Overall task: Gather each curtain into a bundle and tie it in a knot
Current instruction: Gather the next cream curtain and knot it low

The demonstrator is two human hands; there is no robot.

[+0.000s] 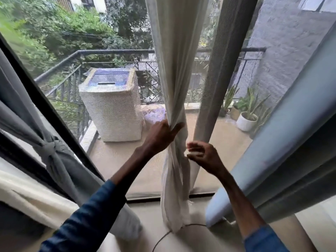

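At my far left the grey curtain [36, 113] hangs gathered, with a knot [51, 147] tied in it at about mid-height. Past the glass, a covered washing machine [111, 106] stands on the balcony by the railing [60, 70]. My left hand [161, 133] reaches up and forward, its fingers curled tight around the white curtain [172, 70], which hangs in the middle of the window, bunched into a rope where I grip it and twisted below, its end trailing on the floor beside a thin cable [163, 237]. My right hand [201, 153] is lower, right at the curtain's right edge, fingers and thumb curved and parted; it is blurred, and I cannot tell whether it pinches any cloth. Further right, potted plants [247, 120] sit outside, and a pale blue curtain [291, 142] hangs loose, unknotted.
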